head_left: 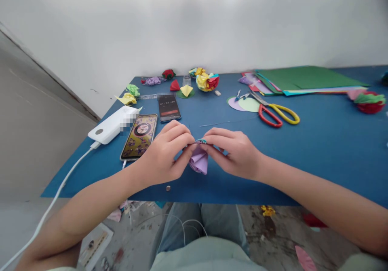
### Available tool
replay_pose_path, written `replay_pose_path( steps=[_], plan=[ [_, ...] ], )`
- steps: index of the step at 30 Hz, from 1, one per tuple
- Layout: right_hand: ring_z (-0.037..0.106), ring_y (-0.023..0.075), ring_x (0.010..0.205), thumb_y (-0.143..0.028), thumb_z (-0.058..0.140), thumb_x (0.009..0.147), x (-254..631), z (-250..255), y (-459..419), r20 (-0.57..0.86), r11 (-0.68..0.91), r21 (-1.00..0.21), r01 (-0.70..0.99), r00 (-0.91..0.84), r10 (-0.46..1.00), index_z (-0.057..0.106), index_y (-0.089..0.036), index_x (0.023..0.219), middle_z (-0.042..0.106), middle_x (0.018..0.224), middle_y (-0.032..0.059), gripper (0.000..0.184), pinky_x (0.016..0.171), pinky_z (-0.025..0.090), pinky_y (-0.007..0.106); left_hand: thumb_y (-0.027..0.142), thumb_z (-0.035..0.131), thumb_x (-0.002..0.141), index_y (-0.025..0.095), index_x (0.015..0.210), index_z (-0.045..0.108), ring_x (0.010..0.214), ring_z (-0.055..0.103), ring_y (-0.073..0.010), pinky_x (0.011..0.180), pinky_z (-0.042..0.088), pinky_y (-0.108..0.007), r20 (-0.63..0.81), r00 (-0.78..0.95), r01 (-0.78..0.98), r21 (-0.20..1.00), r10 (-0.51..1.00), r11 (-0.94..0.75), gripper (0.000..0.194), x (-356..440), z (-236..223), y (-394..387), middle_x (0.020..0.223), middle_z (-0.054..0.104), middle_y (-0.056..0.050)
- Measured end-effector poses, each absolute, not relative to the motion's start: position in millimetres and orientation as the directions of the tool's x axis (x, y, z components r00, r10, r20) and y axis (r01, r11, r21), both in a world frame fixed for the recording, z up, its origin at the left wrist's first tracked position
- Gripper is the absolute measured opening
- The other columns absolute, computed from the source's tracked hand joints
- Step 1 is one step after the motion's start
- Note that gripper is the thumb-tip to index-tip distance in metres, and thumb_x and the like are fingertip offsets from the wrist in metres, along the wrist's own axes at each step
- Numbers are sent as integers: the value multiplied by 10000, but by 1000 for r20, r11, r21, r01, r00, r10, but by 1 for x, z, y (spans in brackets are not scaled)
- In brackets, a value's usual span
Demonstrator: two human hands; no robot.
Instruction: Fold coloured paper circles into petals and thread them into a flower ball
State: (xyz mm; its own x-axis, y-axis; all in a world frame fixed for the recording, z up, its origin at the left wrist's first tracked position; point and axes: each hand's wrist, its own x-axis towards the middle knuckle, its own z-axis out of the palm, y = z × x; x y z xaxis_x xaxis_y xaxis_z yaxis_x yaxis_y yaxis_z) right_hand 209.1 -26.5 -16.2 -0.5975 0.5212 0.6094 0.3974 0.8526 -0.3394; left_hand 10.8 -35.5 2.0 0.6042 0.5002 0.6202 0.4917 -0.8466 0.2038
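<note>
Pale green shirt cloth [206,257] lies nearest, with two legs in blue jeans [182,226] beyond it, reaching under the edge of one blue bench [321,149]. Over that edge two bare hands meet: the left hand [169,153] and the right hand [236,151] each pinch the upper rim of one lilac folded piece [199,161] between thumb and fingers, a teal-patterned bit [200,141] showing between the fingertips. The piece hangs below the fingers, above the front part of the bench. Left of the hands are two phones, one with a picture on its screen [140,135] and one showing a timer [169,108], and one white power bank [113,124] with a cable [65,180] plugged in. Behind the hands are one multicoloured ruffled ball [207,82], one dark red ruffled flower [168,74], one red folded piece [174,85] and one yellow folded piece [186,90] on a green disc [190,95]. To the right, one pair of scissors [266,106] with one red and one yellow handle lies beside three overlapping discs [250,104], in front of one stack of coloured sheets [312,78].
</note>
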Motion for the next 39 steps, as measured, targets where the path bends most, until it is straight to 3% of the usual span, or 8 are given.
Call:
replay_pose_path(
  steps=[9,15,19,21,25,27,33,39],
  plan=[
    [554,125,738,-193,441,876,210,-17,-27,571,884,-286,369,-676,466,588,-134,905,602,853,70,161,657,469,237,128,435,833,147,804,503,750,430,-159,690,420,-312,479,721,462,207,501,-863,76,9,4,-34,781,534,-68],
    [570,99,714,-184,510,851,208,-8,-25,649,866,-445,227,-584,487,607,-161,821,639,795,42,104,660,479,213,94,469,804,161,765,502,726,437,-144,678,430,-299,548,712,395,205,439,-896,85,8,4,-34,761,559,-53],
    [556,86,655,-187,509,850,209,-6,-25,597,815,-544,199,-591,542,616,-153,803,639,776,39,121,608,476,203,94,471,800,164,756,503,710,443,-139,674,434,-297,564,709,384,196,424,-902,89,7,6,-33,755,562,-51],
    [551,83,642,-189,496,851,209,-9,-25,614,834,-495,245,-580,535,611,-146,821,633,785,43,127,597,474,198,99,465,803,164,765,505,714,445,-140,681,434,-296,562,707,396,190,430,-899,85,8,5,-33,755,565,-52],
    [571,102,663,-193,464,848,208,-18,-26,676,890,-197,411,-600,427,594,-146,861,628,815,53,140,593,469,215,132,451,816,164,771,508,718,447,-147,680,432,-296,543,704,434,180,457,-883,79,10,0,-33,747,561,-53],
    [581,108,681,-191,449,850,208,-20,-28,669,888,-115,446,-626,401,586,-148,889,631,834,55,148,598,468,218,140,456,815,163,768,507,716,444,-149,678,433,-296,551,695,447,172,462,-878,73,10,-2,-33,739,556,-53],
    [599,124,753,-177,491,835,209,-22,-32,708,859,-42,509,-592,386,581,-163,970,649,914,54,163,655,475,226,128,480,800,159,774,509,724,447,-152,687,442,-307,594,685,459,100,423,-883,50,10,-6,-30,757,569,-59],
    [593,99,688,-173,500,809,207,-24,-34,721,851,-88,517,-557,413,597,-172,893,646,843,23,128,633,477,208,153,457,820,162,770,520,732,461,-159,682,450,-318,547,745,431,43,383,-901,82,10,-5,-31,777,580,-69]
  ],
)
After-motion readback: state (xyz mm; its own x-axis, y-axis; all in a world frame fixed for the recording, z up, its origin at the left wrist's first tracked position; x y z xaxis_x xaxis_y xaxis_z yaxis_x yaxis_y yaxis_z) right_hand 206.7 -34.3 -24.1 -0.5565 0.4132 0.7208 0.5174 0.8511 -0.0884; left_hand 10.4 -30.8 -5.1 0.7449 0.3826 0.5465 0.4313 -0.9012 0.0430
